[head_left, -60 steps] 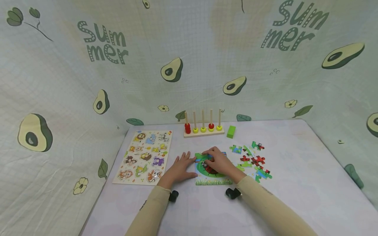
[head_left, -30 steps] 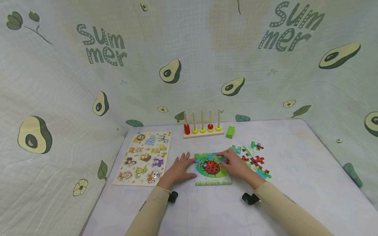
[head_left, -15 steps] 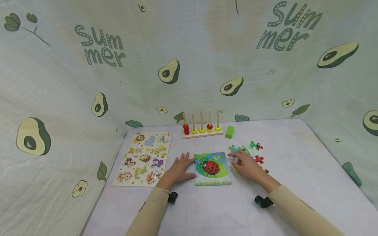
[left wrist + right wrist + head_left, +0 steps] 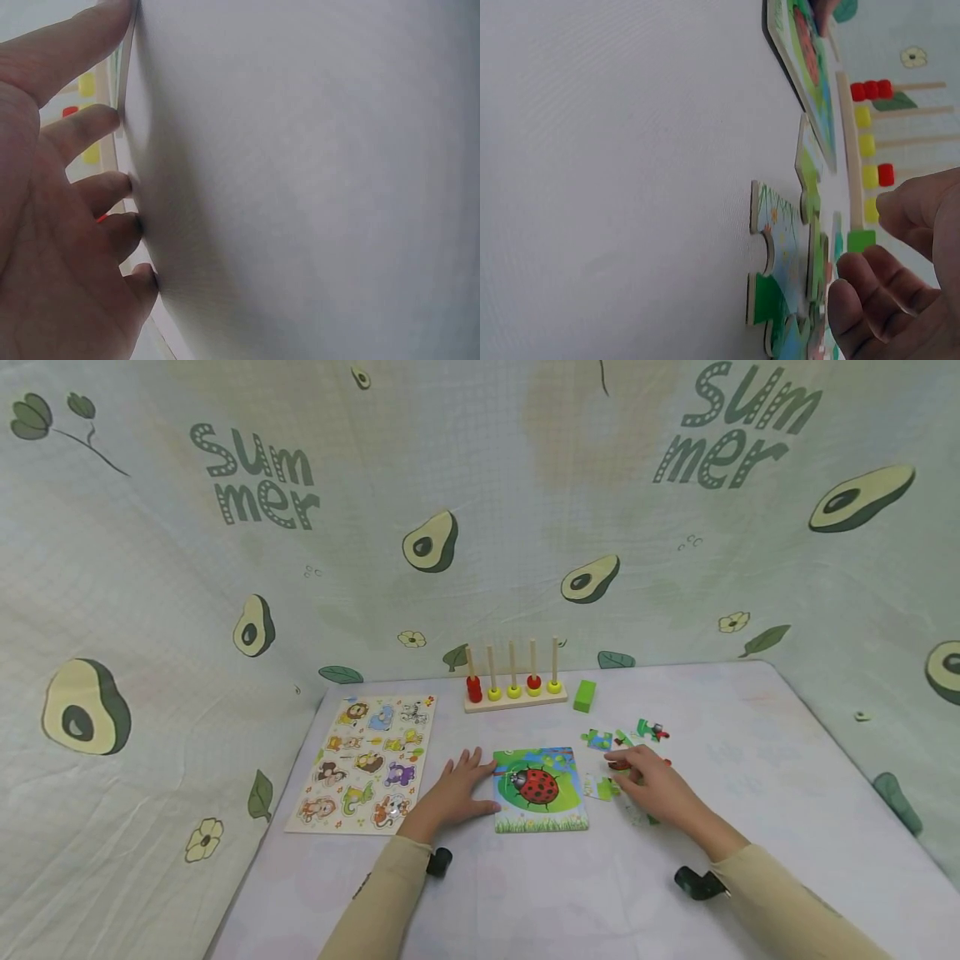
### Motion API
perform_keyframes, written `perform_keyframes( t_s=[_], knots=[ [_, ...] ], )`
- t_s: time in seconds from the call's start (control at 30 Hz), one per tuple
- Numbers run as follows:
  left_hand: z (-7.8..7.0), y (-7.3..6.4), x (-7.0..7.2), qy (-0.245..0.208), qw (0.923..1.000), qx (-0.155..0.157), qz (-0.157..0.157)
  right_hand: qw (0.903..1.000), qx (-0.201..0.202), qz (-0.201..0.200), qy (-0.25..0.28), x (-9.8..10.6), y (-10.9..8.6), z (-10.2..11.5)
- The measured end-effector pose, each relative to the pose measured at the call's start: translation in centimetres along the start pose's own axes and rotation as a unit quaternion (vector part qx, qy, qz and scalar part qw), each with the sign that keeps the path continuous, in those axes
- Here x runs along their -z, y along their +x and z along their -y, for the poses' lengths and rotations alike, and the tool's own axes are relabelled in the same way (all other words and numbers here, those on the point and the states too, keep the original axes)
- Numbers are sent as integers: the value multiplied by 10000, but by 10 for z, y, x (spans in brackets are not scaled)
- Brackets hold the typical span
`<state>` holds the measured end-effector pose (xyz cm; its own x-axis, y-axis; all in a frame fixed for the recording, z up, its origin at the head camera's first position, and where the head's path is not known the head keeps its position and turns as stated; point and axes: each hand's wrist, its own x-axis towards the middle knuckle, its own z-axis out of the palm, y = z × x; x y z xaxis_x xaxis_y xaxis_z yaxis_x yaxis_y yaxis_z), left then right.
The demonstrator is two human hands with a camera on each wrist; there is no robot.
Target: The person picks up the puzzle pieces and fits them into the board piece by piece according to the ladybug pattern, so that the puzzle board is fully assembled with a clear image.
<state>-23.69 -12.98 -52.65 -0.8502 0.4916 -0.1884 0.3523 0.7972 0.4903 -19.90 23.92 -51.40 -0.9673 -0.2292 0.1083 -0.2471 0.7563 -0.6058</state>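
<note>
The square ladybug puzzle board [image 4: 540, 789] lies flat in the head view's middle. My left hand [image 4: 453, 789] rests at its left side, fingers spread, thumb and index tips at the board's edge. In the left wrist view, the left fingertips [image 4: 105, 120] touch the table surface. Over the loose puzzle pieces to the right, my right hand [image 4: 648, 781] hovers with its fingers loosely bent. A gap shows between its thumb and fingers [image 4: 844, 304] in the right wrist view, with nothing held. A flowered green-and-blue jigsaw piece [image 4: 784, 247] lies below. The right hand hides several pieces.
A wooden animal peg puzzle [image 4: 367, 764] lies at the left. At the back stand a peg abacus [image 4: 516, 697] with red and yellow beads and a green block [image 4: 585, 696]. A blue-green jigsaw piece [image 4: 597, 740] and a green-and-red piece [image 4: 652, 729] lie beyond the right hand.
My right hand has left the ladybug board and moved right, over the loose pieces. The ladybug picture now shows whole. The left hand has stayed at the board's left edge.
</note>
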Motion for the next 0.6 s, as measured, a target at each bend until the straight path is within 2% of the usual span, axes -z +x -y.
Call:
perform_keyframes(
  t_s=[0.6],
  knots=[
    [-2, -1, 1, -1, 10000, 18, 1, 9993, -159, 98, -310, 31, -16, -24]
  ],
)
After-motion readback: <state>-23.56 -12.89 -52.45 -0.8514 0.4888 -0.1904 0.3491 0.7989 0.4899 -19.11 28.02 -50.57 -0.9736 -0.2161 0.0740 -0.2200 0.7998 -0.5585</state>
